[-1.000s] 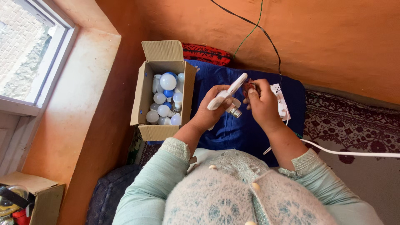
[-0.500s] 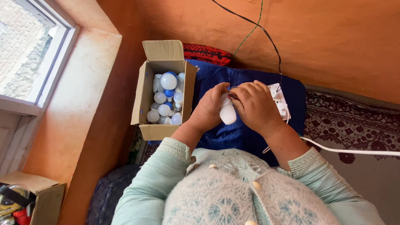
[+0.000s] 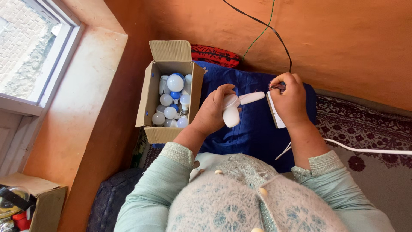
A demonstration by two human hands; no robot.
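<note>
My left hand (image 3: 213, 112) grips a white light bulb (image 3: 231, 112) together with a white flat stick-like piece (image 3: 251, 98) that points right. My right hand (image 3: 291, 99) is closed on a small dark reddish object (image 3: 277, 86) and rests over a white rectangular power board (image 3: 274, 114). Both hands hover above a blue cushion (image 3: 253, 129). An open cardboard box (image 3: 155, 91) holding several white and blue bulbs (image 3: 174, 82) stands just left of my left hand.
A white cable (image 3: 365, 149) runs right from the power board over a patterned dark rug (image 3: 365, 129). Black and green wires (image 3: 266, 30) hang on the orange wall. A window (image 3: 30, 47) is at left; another box (image 3: 40, 202) with tools sits at lower left.
My hands were together on the bulb; now they have parted. The right hand moved right to the power board, the left keeps the bulb and white piece.
</note>
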